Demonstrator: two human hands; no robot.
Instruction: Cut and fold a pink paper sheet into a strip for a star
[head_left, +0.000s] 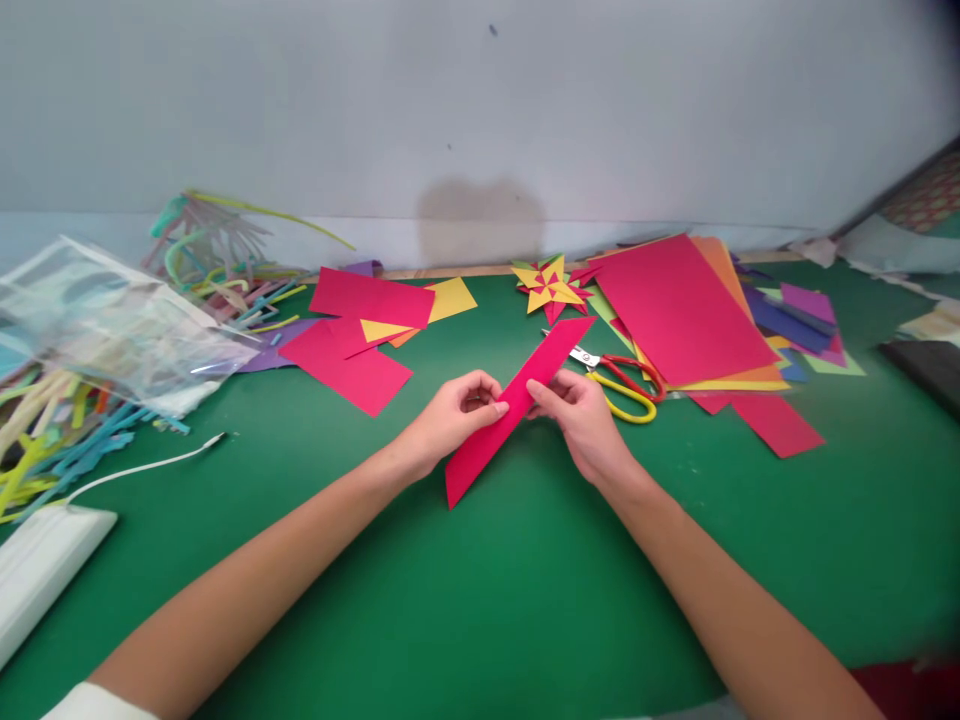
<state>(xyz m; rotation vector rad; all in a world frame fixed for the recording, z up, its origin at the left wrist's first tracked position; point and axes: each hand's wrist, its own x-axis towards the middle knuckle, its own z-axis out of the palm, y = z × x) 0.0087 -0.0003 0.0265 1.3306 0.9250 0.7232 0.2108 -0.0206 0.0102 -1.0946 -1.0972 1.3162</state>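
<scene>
A folded strip of red paper [487,440] with slanted ends is held up diagonally over the table. My left hand [459,415] pinches its left edge, thumb on the front face. On the opposite edge my right hand [577,415] also grips it, thumb in front and fingers behind. Just behind my right hand lies a pair of scissors [626,385] with red and yellow handles. Past the strip's upper end sits a folded paper star [551,287] in yellow and red.
Red paper pieces [352,370] lie at the left back, near a clear plastic bag [112,320] and heaps of coloured strips [67,440]. A white power bank [52,560] with a cable is at left. Red sheets [682,310] are stacked at right on the green table [465,610].
</scene>
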